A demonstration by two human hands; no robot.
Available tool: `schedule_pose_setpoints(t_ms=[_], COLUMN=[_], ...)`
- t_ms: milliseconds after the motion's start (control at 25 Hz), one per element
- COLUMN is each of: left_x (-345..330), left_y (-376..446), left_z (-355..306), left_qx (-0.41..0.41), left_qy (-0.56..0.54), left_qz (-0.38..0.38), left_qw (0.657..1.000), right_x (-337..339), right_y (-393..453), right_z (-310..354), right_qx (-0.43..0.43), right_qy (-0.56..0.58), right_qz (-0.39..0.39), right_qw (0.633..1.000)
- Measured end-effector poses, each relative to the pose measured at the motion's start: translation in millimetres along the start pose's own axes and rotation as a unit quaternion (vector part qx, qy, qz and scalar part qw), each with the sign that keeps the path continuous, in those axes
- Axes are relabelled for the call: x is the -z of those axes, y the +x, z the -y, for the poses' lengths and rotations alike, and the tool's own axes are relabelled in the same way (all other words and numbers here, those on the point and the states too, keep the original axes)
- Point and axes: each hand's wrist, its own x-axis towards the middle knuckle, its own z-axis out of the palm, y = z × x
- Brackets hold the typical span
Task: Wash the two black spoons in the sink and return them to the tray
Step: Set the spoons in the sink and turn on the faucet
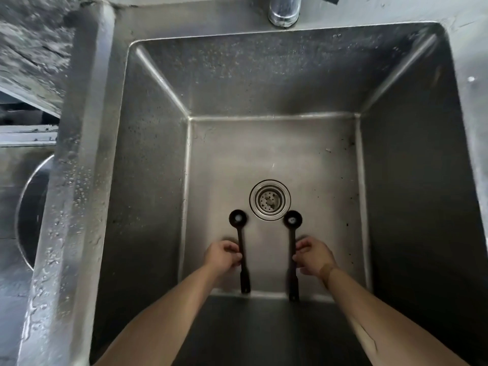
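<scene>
Two long black spoons are down inside a deep steel sink [148, 159], side by side with their bowls pointing away from me. My left hand [223, 256] pinches the handle of the left black spoon [239, 225] about halfway along. My right hand [313, 257] holds the handle of the right black spoon [292, 225] the same way. Both round bowls lie near the drain [270, 200], one on each side of it. The handle ends reach the near wall of the basin. No tray is in view.
The base of a chrome tap [284, 10] stands at the back rim, and no water runs from it. The wet left rim [71, 180] carries droplets. Beyond it on the left, a round metal vessel [31, 207] shows partly.
</scene>
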Motion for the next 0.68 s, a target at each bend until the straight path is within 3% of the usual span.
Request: schedule_pose_setpoints(t_ms=[400,680], left_x=[-7,-3], left_y=[17,11], left_z=[9,8], left_qx=[0.010,-0.052], left_qy=[0.019,0.105], left_qz=[-0.005,-0.019], left_qw=[1.000,0.993], right_x=[-6,1], right_y=[7,0], right_z=[-12,-8], right_qx=[0.036,0.042], right_qy=[-0.092,-0.127], right_qz=[-0.074,-0.092], right_qw=[0.992,0.987])
